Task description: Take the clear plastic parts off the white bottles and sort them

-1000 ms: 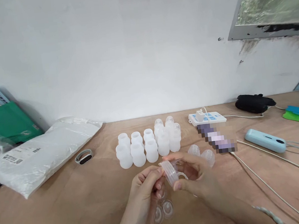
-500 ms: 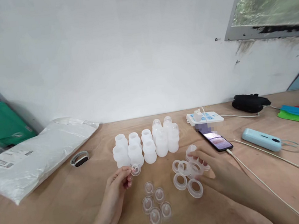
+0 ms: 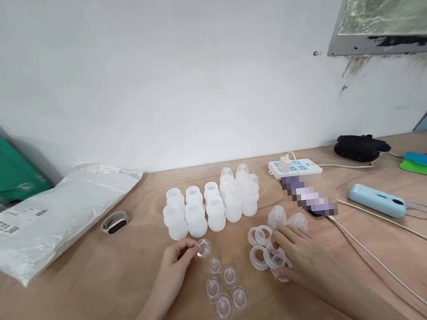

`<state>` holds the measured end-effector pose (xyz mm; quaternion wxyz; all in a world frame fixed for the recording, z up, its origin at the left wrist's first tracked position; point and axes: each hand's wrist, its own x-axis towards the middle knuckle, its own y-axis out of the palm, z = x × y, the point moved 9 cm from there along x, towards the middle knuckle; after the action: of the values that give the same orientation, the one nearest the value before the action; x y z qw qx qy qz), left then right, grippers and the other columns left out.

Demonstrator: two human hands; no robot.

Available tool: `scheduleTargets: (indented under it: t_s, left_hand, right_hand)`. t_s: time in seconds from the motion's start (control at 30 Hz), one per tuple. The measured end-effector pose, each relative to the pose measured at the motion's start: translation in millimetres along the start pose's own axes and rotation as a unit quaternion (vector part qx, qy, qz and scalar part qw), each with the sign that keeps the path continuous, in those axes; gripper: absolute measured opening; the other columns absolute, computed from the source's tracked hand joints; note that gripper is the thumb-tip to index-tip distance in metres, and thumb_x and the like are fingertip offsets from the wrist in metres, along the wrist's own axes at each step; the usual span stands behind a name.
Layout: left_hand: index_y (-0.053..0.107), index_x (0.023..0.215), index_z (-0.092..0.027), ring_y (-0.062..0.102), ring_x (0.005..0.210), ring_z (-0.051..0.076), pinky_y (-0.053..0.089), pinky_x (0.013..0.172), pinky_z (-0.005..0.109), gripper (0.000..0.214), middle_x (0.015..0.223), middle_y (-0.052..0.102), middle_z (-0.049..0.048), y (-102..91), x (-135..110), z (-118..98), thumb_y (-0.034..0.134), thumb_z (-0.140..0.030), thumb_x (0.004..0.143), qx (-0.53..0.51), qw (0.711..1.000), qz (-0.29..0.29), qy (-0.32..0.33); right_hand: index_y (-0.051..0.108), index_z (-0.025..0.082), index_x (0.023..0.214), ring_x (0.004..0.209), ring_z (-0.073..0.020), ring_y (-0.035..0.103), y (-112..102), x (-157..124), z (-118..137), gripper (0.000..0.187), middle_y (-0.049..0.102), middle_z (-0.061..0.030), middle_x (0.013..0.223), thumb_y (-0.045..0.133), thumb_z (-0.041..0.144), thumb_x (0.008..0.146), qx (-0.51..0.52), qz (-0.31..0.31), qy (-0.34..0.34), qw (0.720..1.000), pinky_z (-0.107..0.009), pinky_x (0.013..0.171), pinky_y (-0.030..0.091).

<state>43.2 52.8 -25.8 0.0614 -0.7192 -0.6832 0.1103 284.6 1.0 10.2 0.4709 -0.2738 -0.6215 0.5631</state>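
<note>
My left hand [image 3: 176, 263] pinches a clear bottle nipple [image 3: 204, 248] by its rim, just above the table. Several more clear nipples [image 3: 224, 307] lie tip up below it. Over at the right, my right hand [image 3: 299, 253] has its thumb and fingers around a translucent ring collar [image 3: 274, 257], which overlaps other ring collars [image 3: 258, 257] lying there. Clear dome caps [image 3: 277, 216] stand just beyond that hand, partly covered by it. Frosted white bottles [image 3: 196, 220] form two rows behind both hands; several at the right end carry clear dome tops [image 3: 242, 171].
A white plastic mailer [image 3: 61, 213] and a wristband [image 3: 115, 223] lie on the left. To the right are a power strip [image 3: 307, 167], a phone [image 3: 308, 198] on a cable, a light blue device [image 3: 376, 201] and a black pouch [image 3: 360, 147]. The wall stands behind.
My left hand has moved right with the nipple, away from the front bottles. My right hand has drawn the ring collar slightly down and left, uncovering more of the dome caps.
</note>
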Motion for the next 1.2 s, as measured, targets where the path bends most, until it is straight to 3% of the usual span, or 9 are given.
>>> scheduleTargets:
  t_s: [0.2,0.33,0.57,0.73,0.8,0.9,1.0,1.13,1.2]
  left_hand:
    - [0.069,0.064,-0.02,0.056,0.067,0.024,0.034,0.064,0.029,0.03,0.066,0.067,0.0037,-1.0,-0.7,0.7,0.058,-0.043,0.078,0.157,0.987,0.003,0.038]
    - [0.067,0.065,-0.021,0.057,0.067,0.025,0.033,0.063,0.03,0.027,0.069,0.069,0.0052,-4.4,-1.2,-2.2,0.052,-0.036,0.082,0.231,0.971,-0.012,0.057]
    - [0.063,0.06,-0.022,0.06,0.069,0.024,0.039,0.065,0.029,0.02,0.066,0.067,0.0023,-7.9,2.1,-2.2,0.056,-0.032,0.076,0.193,0.978,0.055,0.053]
    - [0.068,0.058,-0.021,0.055,0.065,0.02,0.037,0.061,0.026,0.015,0.066,0.065,0.0008,-5.9,-7.3,-7.2,0.063,-0.027,0.071,0.178,0.973,0.141,0.035]
    - [0.07,0.057,-0.021,0.05,0.062,0.018,0.034,0.059,0.026,0.016,0.066,0.063,0.0006,-1.9,-10.9,-8.6,0.063,-0.025,0.071,0.185,0.968,0.166,0.034]
    - [0.071,0.058,-0.021,0.047,0.059,0.016,0.033,0.057,0.025,0.013,0.063,0.059,-0.0002,0.6,-10.7,-4.7,0.064,-0.023,0.068,0.195,0.965,0.17,0.036]
    - [0.07,0.062,-0.019,0.042,0.054,0.014,0.029,0.053,0.024,0.005,0.058,0.056,-0.0025,0.4,-7.5,5.9,0.067,-0.022,0.064,0.177,0.97,0.164,0.028]
    - [0.068,0.067,-0.019,0.044,0.056,0.015,0.031,0.053,0.024,0.006,0.059,0.056,-0.003,-1.4,-4.9,10.2,0.065,-0.024,0.066,0.174,0.972,0.153,0.024]
    - [0.066,0.07,-0.019,0.045,0.058,0.015,0.032,0.055,0.025,0.01,0.06,0.056,-0.0028,-1.6,-4.7,4.7,0.061,-0.027,0.071,0.191,0.971,0.144,0.027]
  right_hand:
    - [0.048,0.024,0.08,0.073,-0.0239,0.063,-18.9,5.8,1.7,0.04,0.064,-0.0011,0.084,0.085,0.016,0.067,-0.016,-0.054,-0.013,0.998,-0.035,0.062,0.048]
    - [0.049,0.024,0.083,0.075,-0.0239,0.062,-40.3,22.0,9.0,0.025,0.065,-0.0017,0.083,0.073,0.017,0.079,-0.005,-0.093,-0.037,0.995,-0.034,0.064,0.045]
    - [0.052,0.022,0.086,0.077,-0.0227,0.062,-56.7,53.2,23.7,0.01,0.065,-0.0035,0.084,0.06,0.017,0.089,0.027,-0.112,-0.063,0.991,-0.034,0.068,0.046]
    - [0.057,0.02,0.081,0.076,-0.0226,0.061,-53.0,66.5,29.8,0.014,0.066,-0.0042,0.081,0.06,0.01,0.089,-0.017,-0.11,-0.075,0.991,-0.034,0.068,0.044]
    - [0.062,0.019,0.087,0.083,-0.0255,0.062,-56.4,73.6,29.3,0.012,0.069,-0.0074,0.087,0.058,0.007,0.09,-0.058,-0.126,-0.067,0.988,-0.037,0.073,0.045]
    - [0.063,0.013,0.113,0.106,-0.0337,0.059,-66.8,87.5,28.1,0.022,0.069,-0.0155,0.114,0.059,0.01,0.092,-0.119,-0.172,-0.048,0.977,-0.048,0.088,0.045]
    - [0.055,0.01,0.132,0.128,-0.0372,0.049,-66.6,105.4,29.1,0.038,0.065,-0.0179,0.129,0.059,0.015,0.094,-0.136,-0.172,-0.058,0.974,-0.058,0.106,0.034]
    - [0.064,0.015,0.118,0.13,-0.0343,0.051,-55.9,121.3,25.2,0.025,0.074,-0.0138,0.113,0.061,0.015,0.094,-0.116,-0.129,-0.077,0.982,-0.06,0.112,0.028]
    - [0.066,0.017,0.112,0.127,-0.0322,0.053,-61.7,118.3,20.3,0.019,0.074,-0.0116,0.111,0.061,0.015,0.094,-0.095,-0.146,-0.077,0.982,-0.06,0.112,0.027]
